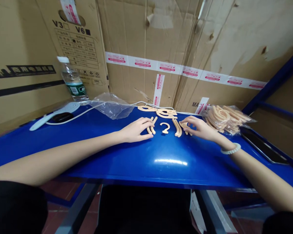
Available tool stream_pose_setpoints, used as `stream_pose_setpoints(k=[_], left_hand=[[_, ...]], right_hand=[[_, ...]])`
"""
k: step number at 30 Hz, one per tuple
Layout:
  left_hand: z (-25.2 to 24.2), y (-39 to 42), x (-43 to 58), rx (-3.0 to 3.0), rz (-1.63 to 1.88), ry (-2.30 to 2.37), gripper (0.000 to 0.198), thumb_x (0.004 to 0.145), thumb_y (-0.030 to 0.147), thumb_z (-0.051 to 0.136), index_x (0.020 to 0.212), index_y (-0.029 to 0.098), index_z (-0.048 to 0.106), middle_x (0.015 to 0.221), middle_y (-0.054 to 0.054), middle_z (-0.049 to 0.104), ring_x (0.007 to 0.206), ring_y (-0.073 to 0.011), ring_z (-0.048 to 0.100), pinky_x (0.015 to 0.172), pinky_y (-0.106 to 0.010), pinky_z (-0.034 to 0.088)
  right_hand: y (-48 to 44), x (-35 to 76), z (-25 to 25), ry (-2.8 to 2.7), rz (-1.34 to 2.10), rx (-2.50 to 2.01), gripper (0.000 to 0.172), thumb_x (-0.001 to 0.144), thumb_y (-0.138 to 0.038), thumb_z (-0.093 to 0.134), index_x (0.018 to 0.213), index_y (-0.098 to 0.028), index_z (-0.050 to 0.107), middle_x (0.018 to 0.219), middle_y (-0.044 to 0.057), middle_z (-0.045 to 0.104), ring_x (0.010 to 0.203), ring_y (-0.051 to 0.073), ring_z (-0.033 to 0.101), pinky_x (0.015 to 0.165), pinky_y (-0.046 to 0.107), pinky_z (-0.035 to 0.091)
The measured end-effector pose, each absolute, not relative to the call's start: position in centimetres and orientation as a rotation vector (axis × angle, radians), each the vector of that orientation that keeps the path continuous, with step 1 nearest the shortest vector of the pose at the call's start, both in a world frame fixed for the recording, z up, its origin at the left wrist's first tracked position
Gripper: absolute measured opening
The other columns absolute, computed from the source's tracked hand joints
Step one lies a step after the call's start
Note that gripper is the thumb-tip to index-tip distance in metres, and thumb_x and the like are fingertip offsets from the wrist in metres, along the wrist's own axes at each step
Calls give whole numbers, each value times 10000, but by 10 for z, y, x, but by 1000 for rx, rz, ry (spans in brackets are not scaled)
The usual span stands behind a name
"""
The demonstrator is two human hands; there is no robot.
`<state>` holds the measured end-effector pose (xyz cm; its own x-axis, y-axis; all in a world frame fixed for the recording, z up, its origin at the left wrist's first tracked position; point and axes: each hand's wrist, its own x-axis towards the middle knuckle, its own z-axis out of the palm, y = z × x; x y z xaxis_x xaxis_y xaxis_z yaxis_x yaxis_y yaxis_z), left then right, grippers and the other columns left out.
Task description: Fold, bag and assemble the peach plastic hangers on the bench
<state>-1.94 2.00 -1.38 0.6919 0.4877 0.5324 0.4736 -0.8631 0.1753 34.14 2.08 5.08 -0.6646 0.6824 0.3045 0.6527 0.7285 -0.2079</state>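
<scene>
1. Head view, toward the far edge of the counter [134, 162]: our left hand [137, 130] reaches over pale curved strips [153, 130], thumb apart from fingers; whether they pinch, we cannot tell.
2. Same view, nearer the counter's right edge: our right hand [199, 127] arches over small pieces [185, 125], its grip hidden. A hook [165, 131] and more curved bars [177, 128] lie between the hands.
3. We judge the strips light, stiff and smooth, perhaps brittle; best held mid-length, the hook by its base.

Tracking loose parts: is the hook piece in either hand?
No, the hook piece lies between left hand and right hand, touching neither.
</scene>
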Motion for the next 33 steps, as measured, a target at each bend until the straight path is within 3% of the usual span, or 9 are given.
stream_pose_setpoints(k=[5, 10, 20, 33], left_hand=[[-20, 24, -15, 2862, 886, 819, 397, 949, 414, 634, 1245, 150, 651, 1337, -162, 637, 1283, -305, 575, 1089, -487, 493], [-22, 26, -12, 2845, 885, 787, 326, 977, 395, 605, 1197, 162, 662, 1262, -137, 683, 1242, -288, 607, 1040, -459, 536], [-27, 31, -4, 2754, 1050, 777, 187, 974, 298, 614, 1080, 175, 705, 1171, -124, 716, 1126, -263, 669, 988, -457, 582], [-20, 22, -4, 2942, 1169, 825, 254, 930, 296, 624, 1130, 153, 687, 1155, -136, 731, 1112, -284, 687, 946, -444, 590]], right_hand=[[22, 374, 44, -2619, 133, -1252, 652, 882, -592, 679, 1408, -214, 601, 1256, 156, 597, 1053, 314, 656, 916, 493, 565], [21, 381, 42, -2707, 247, -1251, 537, 931, -545, 639, 1389, -267, 604, 1343, 129, 533, 1077, 282, 647, 983, 473, 548], [23, 374, 41, -2670, 361, -1206, 410, 968, -461, 624, 1320, -254, 664, 1234, 119, 551, 1064, 260, 622, 976, 445, 535], [25, 380, 27, -2633, 304, -1154, 475, 951, -481, 644, 1345, -216, 637, 1147, 112, 554, 995, 257, 609, 951, 462, 531]])
